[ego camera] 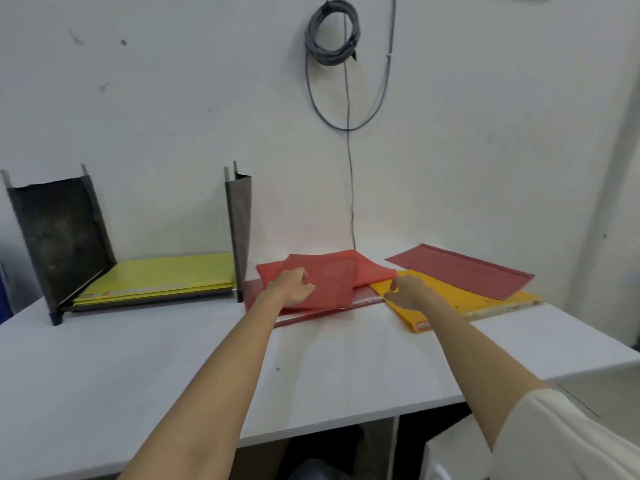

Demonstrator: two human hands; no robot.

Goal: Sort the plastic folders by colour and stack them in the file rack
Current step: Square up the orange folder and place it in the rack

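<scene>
White wall behind, grey coiled cable hanging on it; we work on the white laminate table. Black metal file rack sits far left, open side toward us, so folders slide in flat. It already holds the stack of yellow-green plastic folders on its bottom shelf: that colour looks sorted.

Unsorted pile lies just right of the rack. Dark red plastic folder rests on top of the orange-yellow plastic folders, well right. Light red translucent folders overlap loosely over a darker red one with a clear spine strip.

Our left hand is on the top light red folder, fingers curled, seemingly pinning or gathering it. Our right hand hovers loosely curled at the orange-yellow folder's edge; we cannot tell whether it grips anything. Probable intent: separate reds from yellows.
</scene>
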